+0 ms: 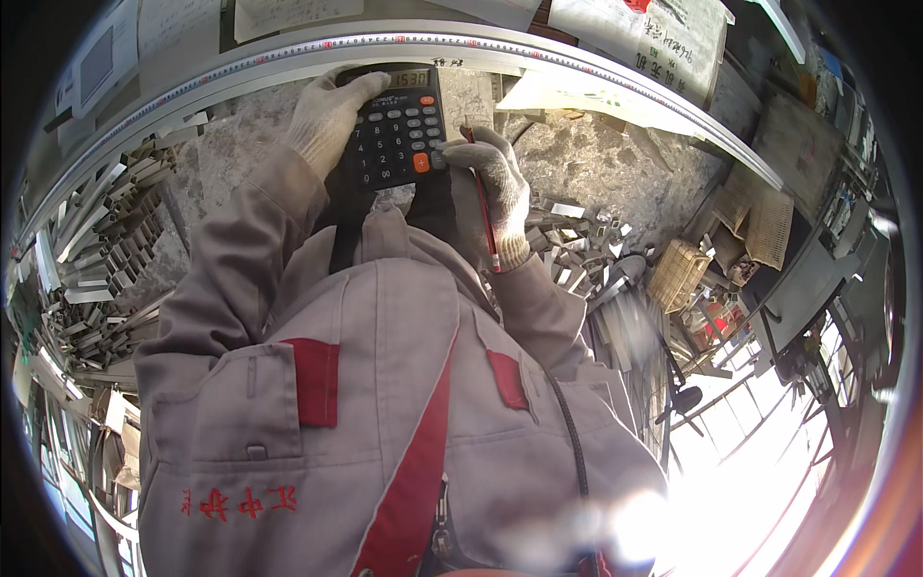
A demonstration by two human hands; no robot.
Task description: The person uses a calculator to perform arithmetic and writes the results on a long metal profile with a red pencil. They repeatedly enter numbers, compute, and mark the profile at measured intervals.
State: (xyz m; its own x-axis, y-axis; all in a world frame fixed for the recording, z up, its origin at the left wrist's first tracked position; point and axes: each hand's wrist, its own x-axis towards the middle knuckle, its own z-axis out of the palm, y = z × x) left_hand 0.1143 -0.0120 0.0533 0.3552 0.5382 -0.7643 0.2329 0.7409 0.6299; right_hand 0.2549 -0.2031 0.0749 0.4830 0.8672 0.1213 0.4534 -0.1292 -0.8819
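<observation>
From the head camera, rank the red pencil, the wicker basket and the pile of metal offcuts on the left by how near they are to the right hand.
1. Red pencil: held in the right hand itself.
2. Wicker basket: off to the right, beyond the small metal scraps.
3. Metal offcuts: far left, past the calculator and the left hand.

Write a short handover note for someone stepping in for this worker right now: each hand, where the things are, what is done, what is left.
Left hand: gloved, holds the black calculator by its left edge, up over the workbench.
Right hand: gloved, grips a red pencil while a finger presses at the keypad's right side.
Around: long metal ruler along the bench's far edge, papers beyond it, cut metal profile pieces stacked at the left, short offcuts at the right.
Done: digits show on the display.
Left: the keying looks unfinished; whether anything has been marked with the pencil cannot be seen.
</observation>
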